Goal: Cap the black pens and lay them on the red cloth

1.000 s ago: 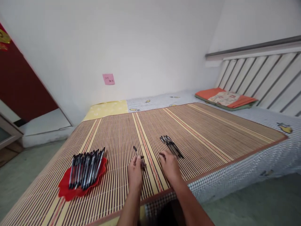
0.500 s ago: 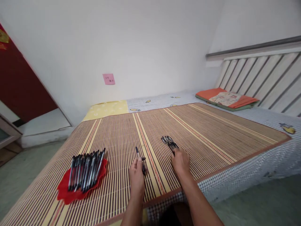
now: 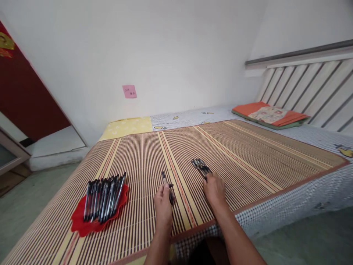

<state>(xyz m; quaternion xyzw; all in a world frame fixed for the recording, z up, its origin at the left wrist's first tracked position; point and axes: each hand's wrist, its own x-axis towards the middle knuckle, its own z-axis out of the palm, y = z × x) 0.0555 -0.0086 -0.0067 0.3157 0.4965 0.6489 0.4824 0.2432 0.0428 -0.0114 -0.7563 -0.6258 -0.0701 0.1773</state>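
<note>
My left hand is closed around a few black-capped pens; their dark ends stick out past the thumb at different angles, and how many there are I cannot tell. A row of several pens lies side by side on the striped mat, where my right hand grips the near ends. Its fingertips are partly hidden behind the back of the hand. To the left, many clear pens with black caps rest on a red wavy-edged dish, caps pointing away from me.
The mat covers a bed with a checked sheet. Folded orange and green cloth lies at the far right by a white slatted headboard. A pink note is stuck to the white wall behind.
The view has turned slightly left, so everything sits a little further right in the picture. Both hands keep nearly the same places and the same holds.
</note>
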